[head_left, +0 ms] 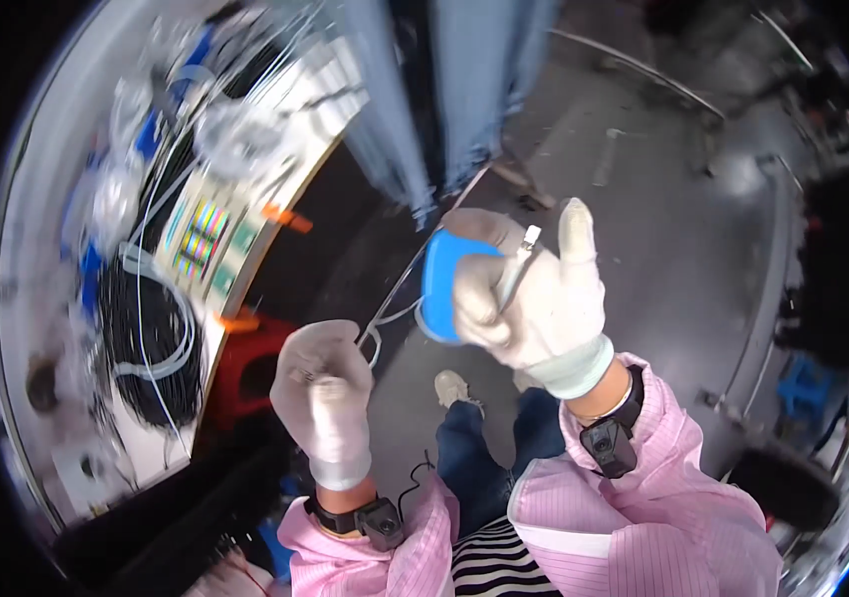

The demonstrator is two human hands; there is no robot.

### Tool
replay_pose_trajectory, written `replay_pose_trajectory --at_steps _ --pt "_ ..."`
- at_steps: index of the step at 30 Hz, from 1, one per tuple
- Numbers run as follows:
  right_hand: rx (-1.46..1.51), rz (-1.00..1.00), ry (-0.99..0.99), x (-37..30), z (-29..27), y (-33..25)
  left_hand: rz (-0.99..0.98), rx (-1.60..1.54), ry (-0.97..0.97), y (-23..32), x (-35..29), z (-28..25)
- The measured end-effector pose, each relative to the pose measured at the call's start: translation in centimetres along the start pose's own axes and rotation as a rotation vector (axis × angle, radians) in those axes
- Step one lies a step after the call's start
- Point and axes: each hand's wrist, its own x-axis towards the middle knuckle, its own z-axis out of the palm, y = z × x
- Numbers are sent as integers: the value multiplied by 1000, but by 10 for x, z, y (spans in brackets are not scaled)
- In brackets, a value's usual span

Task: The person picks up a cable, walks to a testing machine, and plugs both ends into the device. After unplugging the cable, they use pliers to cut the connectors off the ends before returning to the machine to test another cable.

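My right hand [544, 308], in a white glove, is closed around a blue rounded flat piece [439, 284] whose exact kind I cannot make out. A short grey-white cable end with a white connector [531, 239] sticks up from between its fingers; the thumb points away. Lower and to the left, my gloved left hand [330, 383] has its fingers curled in. A thin white cable [400, 316] runs from beside the blue piece to the left hand's fingertips and loops there. Motion blurs the inside of the left hand.
On the left, a white worktable [295, 184] carries a black cable bundle [146, 338], clear plastic bags [240, 134] and a colour-striped panel [201, 239]. Orange clamps [287, 218] jut from its edge. Ahead stands a person in blue clothing [474, 80]. A blue stool [803, 388] is at right.
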Motion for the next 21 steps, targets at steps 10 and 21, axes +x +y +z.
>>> replay_pose_trajectory --at_steps 10,21 --pt "202 -481 -189 -276 -19 -255 240 411 -1191 14 -151 325" --pt "-653 -830 804 -533 -69 -436 15 239 -1659 -8 -310 659"
